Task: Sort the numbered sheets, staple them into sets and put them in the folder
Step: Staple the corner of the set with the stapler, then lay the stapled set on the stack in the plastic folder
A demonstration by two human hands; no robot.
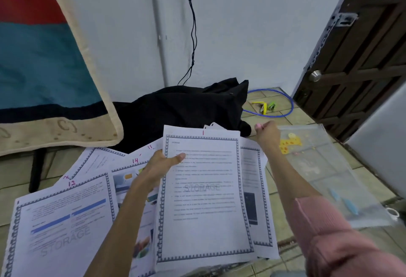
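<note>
A tiled floor (283, 120) in the corner of a pale-walled room serves as the work surface, with a dark wooden door (360, 57) at the right and a teal, red and cream rug or blanket (44, 57) hanging at the left. A black cloth heap (186, 110) lies against the wall, and beyond it a blue cable loop (290, 105) rings some small yellow and green items; whether one is the stapler cannot be told.

The white printed sheets with grey patterned borders and pink handwritten numbers are fanned over the floor in front of the person. The sheet marked 12 (63, 221) lies at the near left and the sheet marked 14 (129, 171) beside it, partly covered. The left hand (160, 167) holds the sheet marked 1 (202, 193) by its left edge, thumb pressed on the face, its grip clamped on the paper. The right hand (267, 134) reaches past the far right corner of the pile, its fingers curled together as if pinching something small; what it holds, if anything, cannot be told.

The clear plastic zip folder with a yellow giraffe print (325, 167) lies at the right, just beside the pile, and looks empty of sheets.

Judging from this, sorting is at an early stage: page 1 is found, the rest are out of order, no stapled set is visible, and filing is not begun
</note>
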